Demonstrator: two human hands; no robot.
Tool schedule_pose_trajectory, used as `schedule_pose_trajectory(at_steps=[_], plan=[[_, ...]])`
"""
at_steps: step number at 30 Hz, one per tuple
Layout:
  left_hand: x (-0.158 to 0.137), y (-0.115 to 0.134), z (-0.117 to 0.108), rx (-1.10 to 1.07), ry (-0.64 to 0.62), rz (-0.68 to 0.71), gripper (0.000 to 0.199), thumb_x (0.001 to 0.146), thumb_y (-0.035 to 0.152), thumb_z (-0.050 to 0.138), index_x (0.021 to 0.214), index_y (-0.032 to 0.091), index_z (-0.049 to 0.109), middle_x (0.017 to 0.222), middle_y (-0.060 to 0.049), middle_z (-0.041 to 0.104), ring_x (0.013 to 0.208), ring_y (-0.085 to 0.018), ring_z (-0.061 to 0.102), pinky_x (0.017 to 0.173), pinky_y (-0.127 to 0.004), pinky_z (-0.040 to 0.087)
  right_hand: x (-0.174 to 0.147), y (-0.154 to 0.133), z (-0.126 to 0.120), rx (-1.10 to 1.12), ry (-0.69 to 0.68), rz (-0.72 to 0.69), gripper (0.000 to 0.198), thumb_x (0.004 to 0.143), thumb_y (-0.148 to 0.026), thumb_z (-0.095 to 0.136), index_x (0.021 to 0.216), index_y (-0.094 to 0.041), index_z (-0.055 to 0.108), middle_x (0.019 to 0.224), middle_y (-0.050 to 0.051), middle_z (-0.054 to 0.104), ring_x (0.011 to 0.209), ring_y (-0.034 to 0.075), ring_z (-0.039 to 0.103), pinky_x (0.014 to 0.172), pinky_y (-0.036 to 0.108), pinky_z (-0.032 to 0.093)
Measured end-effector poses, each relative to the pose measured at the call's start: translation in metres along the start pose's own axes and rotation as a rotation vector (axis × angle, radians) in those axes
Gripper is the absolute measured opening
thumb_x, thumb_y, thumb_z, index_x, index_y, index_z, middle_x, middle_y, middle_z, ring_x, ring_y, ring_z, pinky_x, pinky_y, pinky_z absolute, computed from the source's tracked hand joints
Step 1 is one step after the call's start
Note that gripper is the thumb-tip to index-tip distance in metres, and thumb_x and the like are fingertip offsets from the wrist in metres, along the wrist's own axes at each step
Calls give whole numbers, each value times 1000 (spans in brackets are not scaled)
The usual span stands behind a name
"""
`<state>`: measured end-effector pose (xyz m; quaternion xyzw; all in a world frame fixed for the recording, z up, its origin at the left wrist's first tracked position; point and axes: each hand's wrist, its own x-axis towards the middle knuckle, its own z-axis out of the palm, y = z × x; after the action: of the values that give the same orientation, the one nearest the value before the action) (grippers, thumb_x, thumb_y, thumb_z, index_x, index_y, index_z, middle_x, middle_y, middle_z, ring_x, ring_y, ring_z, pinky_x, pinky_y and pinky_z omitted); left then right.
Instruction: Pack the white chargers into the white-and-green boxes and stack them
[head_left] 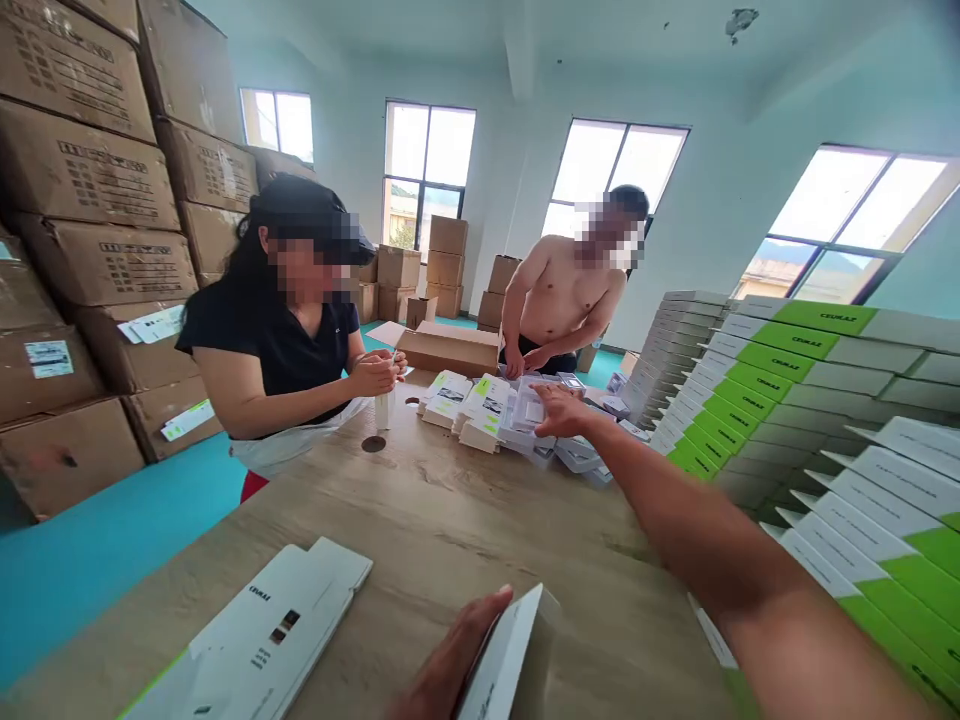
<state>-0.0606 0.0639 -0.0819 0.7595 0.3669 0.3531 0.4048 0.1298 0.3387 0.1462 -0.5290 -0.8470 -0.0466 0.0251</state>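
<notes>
My left hand, low in the view, grips an upright white carton with its flap standing up at the top. My right arm stretches far across the table, and my right hand is over a heap of clear plastic trays, fingers spread, at or just above the nearest tray. Whether the fingertips touch it I cannot tell. Beside the heap lie two stacks of flat printed cartons. Nearer to me, on the left, is a flattened white carton with a green edge.
Tall stacks of white-and-green boxes line the right side of the table. A co-worker at the left handles a small white item; another person stands behind the trays. An open brown carton and piled cardboard boxes are behind.
</notes>
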Motion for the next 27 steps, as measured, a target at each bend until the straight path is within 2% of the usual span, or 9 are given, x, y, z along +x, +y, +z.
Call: schedule_pose_trajectory(at_steps=[2,4,9,12,15,19,22,24,27], plan=[[-7,23,-6,11,64,46,131,63,54,89,163,37,6,169,-13,25,153,-45,25,123,-63,22,-52,-11,12,-10,17,-6,92,80,-35,77,158,-19,31,155,19,46,142,38,40,116,52,27],[-13,45,-13,60,123,109,129,65,54,87,164,29,6,169,-16,22,155,-43,21,126,-60,17,-121,-27,32,-7,5,9,91,81,-41,73,158,-17,30,150,20,50,137,39,45,112,51,30],[-17,79,-23,115,101,163,116,68,50,84,161,21,20,161,-19,36,147,-40,38,124,-53,29,-308,-84,89,20,-68,221,67,80,-56,72,134,-19,60,110,18,71,103,36,65,90,45,45],[-22,102,-25,130,57,199,104,75,47,80,159,21,25,159,-18,41,143,-37,44,120,-50,37,-380,-107,99,90,-38,335,63,85,-67,65,126,-19,66,108,21,72,98,37,67,85,47,48],[-26,133,-31,233,-91,254,102,74,43,82,158,23,28,159,-16,42,147,-38,40,122,-52,32,-413,-97,86,253,-44,210,76,81,-71,69,137,-21,61,138,22,62,123,41,59,100,53,45],[-25,168,-40,363,-343,248,108,70,38,84,160,24,26,162,-15,40,150,-37,35,124,-51,27,-420,-59,77,441,-215,-76,108,62,-59,88,155,-31,41,166,13,34,154,43,23,120,64,18],[-21,172,-41,413,-357,195,106,71,34,82,160,22,25,162,-15,39,149,-35,37,123,-48,29,-423,-49,85,548,-252,-126,94,70,-36,82,155,-29,42,160,13,45,149,37,37,120,59,23],[-20,165,-40,439,-344,160,106,70,34,82,159,22,25,162,-15,39,148,-35,38,123,-48,30,-435,-54,85,616,-171,-89,85,71,-29,78,151,-26,49,155,14,51,143,35,45,119,56,28],[-20,152,-34,489,-363,115,105,71,33,81,159,22,26,160,-16,40,148,-36,38,123,-50,30,-463,-65,64,750,-22,-31,79,72,-29,77,147,-24,53,152,13,54,142,34,46,119,51,32]])
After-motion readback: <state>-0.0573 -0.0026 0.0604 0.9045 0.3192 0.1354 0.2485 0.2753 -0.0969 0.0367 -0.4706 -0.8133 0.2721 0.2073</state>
